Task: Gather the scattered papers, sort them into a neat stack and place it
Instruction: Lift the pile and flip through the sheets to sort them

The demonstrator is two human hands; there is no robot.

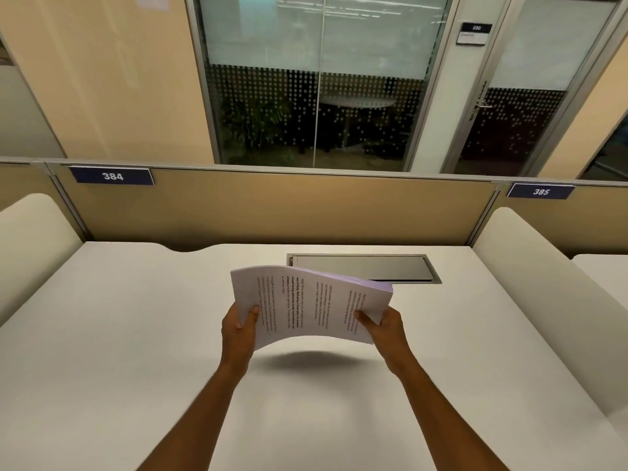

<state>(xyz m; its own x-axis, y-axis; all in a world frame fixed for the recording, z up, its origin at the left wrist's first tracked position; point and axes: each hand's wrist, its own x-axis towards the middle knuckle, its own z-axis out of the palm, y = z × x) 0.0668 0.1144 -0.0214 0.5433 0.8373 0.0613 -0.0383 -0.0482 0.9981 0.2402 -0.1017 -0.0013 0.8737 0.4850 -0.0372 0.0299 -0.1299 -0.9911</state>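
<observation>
A stack of white printed papers (307,302) hangs in the air above the middle of the white desk (136,334). Its middle arches upward, and its shadow falls on the desk below it. My left hand (239,331) grips the stack's left end, thumb on top. My right hand (384,329) grips the right end the same way. The text on the top sheet runs sideways to me. No loose sheets lie on the desk.
A grey metal cable hatch (373,266) is set into the desk just behind the stack. A tan partition (272,205) with plates 384 and 385 closes the back. Rounded cream dividers (543,283) rise on both sides.
</observation>
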